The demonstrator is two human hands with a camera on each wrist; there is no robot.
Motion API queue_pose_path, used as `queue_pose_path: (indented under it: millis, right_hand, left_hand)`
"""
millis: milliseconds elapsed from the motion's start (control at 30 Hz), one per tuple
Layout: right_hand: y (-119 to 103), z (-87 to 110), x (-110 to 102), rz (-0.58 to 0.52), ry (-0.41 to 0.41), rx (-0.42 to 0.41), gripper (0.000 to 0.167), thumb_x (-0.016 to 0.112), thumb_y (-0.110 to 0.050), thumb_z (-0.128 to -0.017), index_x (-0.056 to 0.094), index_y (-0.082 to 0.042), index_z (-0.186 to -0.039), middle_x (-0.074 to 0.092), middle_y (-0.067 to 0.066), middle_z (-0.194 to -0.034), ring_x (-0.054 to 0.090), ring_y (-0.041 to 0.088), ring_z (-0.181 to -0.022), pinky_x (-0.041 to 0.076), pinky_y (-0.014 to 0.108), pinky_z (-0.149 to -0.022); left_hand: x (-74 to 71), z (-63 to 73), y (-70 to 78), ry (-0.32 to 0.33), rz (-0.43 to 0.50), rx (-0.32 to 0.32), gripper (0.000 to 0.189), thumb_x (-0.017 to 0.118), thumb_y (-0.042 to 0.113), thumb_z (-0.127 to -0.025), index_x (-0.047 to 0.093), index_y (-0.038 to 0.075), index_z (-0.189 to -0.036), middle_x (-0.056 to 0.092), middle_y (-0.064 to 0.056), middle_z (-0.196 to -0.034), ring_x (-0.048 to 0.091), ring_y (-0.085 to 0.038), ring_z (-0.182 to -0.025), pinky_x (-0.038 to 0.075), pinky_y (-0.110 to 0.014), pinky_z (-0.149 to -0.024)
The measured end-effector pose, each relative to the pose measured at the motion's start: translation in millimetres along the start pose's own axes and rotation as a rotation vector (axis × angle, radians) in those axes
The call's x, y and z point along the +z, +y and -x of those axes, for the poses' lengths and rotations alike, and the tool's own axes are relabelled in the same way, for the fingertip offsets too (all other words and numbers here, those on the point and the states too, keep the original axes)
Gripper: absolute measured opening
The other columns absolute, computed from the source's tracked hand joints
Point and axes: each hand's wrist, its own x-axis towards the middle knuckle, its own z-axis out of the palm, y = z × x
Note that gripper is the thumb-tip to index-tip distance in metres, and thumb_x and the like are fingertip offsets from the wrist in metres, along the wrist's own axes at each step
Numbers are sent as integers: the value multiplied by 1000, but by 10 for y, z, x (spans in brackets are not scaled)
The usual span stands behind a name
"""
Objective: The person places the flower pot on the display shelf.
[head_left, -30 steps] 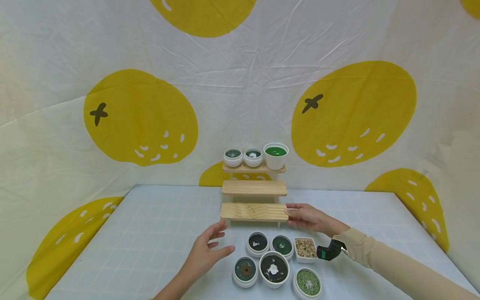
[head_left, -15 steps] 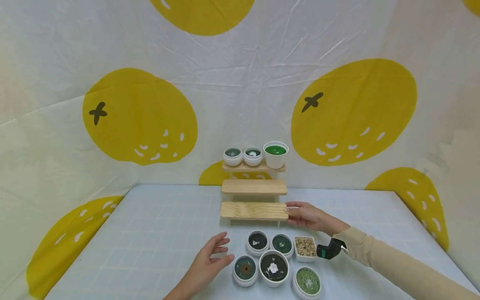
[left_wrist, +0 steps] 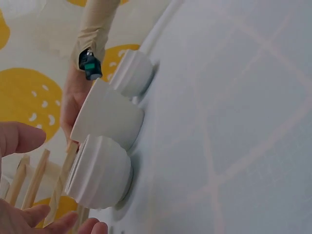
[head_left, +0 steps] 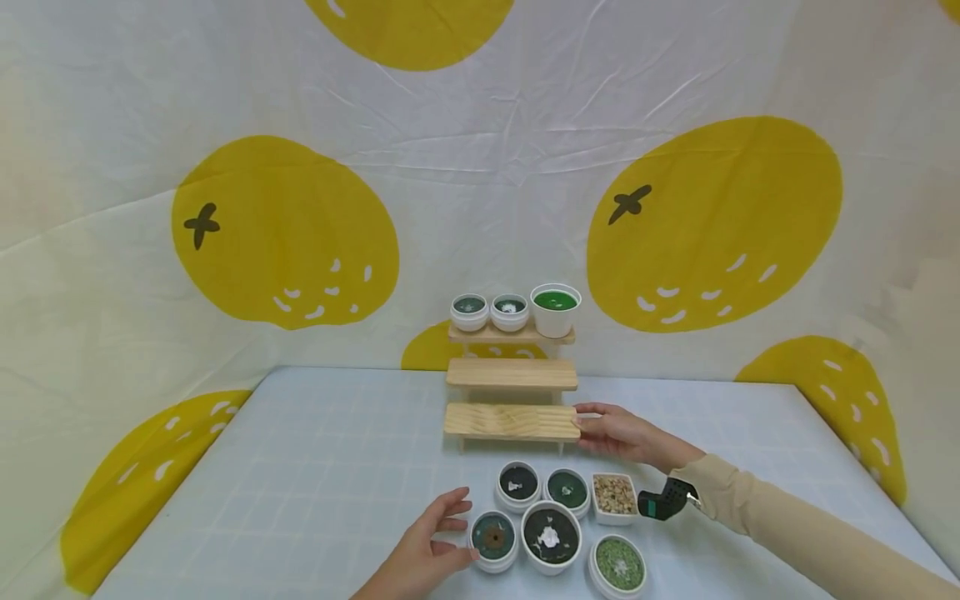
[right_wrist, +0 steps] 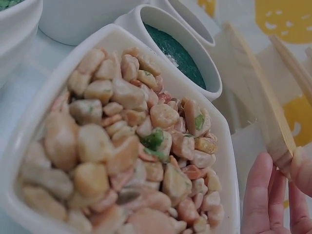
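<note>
A person's right hand [head_left: 618, 435] pinches one end of the lowest step [head_left: 512, 423] of a wooden stand [head_left: 512, 374], thumb against fingers, while the left hand [head_left: 420, 554] holds nothing, thumb and fingers parted wide at the near-left pot [head_left: 492, 536]. From where I stand, I cannot tell whether the thumb touches its rim. The large dark pot [head_left: 551, 540] sits just beside it on the pale cloth [head_left: 322, 475], short of the stand, with the pebble dish [head_left: 614, 494] off to the right.

The cluster looks tight enough for trouble: fingers closing carelessly could nudge one pot into the next and spill its filling. A dropped right wrist could catch the pebble dish with its black wristband [head_left: 666, 500]. A tug on the step, if the tiers are joined, which I cannot confirm, could jolt the green cup [head_left: 556, 302] and its two neighbours up top.

The lowest step's long axis runs left to right across the person's front; the tiers climb away toward the fruit-print backdrop [head_left: 517, 183]. The near-left pot stands upright, mouth up, its round form showing no long axis.
</note>
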Motion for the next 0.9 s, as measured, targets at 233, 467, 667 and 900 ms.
queue_pose_path:
  millis: [233,467,667,900]
  right_hand:
    - [21,-4,-13,-1,-3,-9,61,55,-12,-97,23,5,-146,63,3,-96,64,8,-81,57,20,-73]
    - [56,-23,3,7,-19,-5,62,54,-12,-97,22,7,-147,64,3,-97,65,8,-83,57,21,-75]
    - [30,-8,7,13,-21,-11,62,52,-12,-98,22,7,-147,65,3,-98,64,8,-83,57,21,-75]
    - [8,8,0,4,-14,-6,63,54,-13,-97,22,6,-148,64,4,-100,65,10,-84,57,23,-78]
  left_hand:
    - [44,8,-47,-41,-7,29,73,74,15,-79,38,6,-142,49,-20,-136,52,-31,-116,49,-47,-90]
    - [87,-14,-153,-30,8,29,73,78,17,-76,41,5,-138,51,-15,-131,52,-23,-109,48,-46,-95]
    - [121,-77,-160,-17,-13,69,74,80,18,-74,43,7,-136,52,-11,-127,53,-18,-104,49,-28,-91]
    - [147,-118,-109,-40,17,74,70,81,13,-72,48,4,-132,53,-13,-129,56,-19,-105,47,-16,-84]
